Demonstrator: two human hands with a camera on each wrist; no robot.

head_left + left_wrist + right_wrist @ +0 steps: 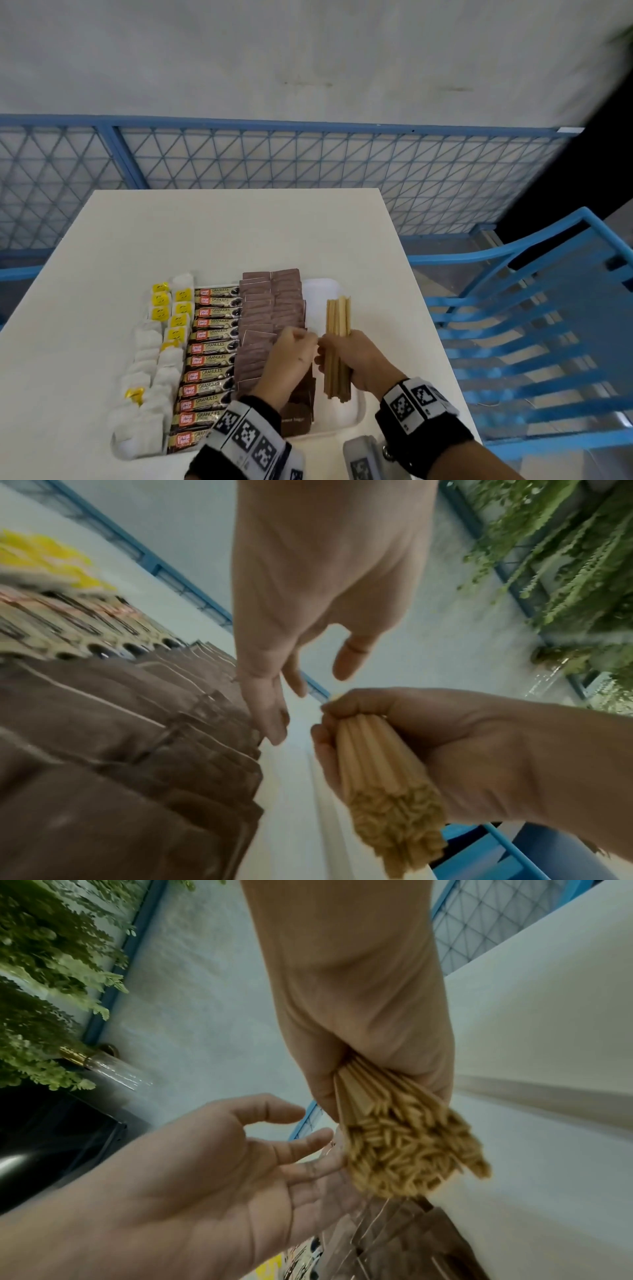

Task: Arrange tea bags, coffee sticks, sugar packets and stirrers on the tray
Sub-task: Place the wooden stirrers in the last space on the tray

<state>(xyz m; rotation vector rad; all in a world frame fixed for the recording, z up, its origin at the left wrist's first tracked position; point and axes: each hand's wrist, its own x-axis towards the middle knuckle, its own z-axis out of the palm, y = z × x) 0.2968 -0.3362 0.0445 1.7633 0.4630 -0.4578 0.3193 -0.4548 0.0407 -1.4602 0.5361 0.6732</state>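
White tabletop (239, 233) is bearing the white plastic tray (356, 416), where the right hand (356, 359) is clutching the bundle of pale wooden stirrers (338, 318) over its bare strip while the left hand (291, 356), fingers loose and empty, is waiting beside; loosening unevenly risks sticks scattering onto the brown paper sugar packets (270, 308).

Bare hands (291, 356); each wrist wears a black band (423, 416) carrying white blocks printed with black square-pattern markers.

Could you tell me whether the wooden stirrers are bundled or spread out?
Bundled: the right hand grips the wooden stirrers together above the white tray.
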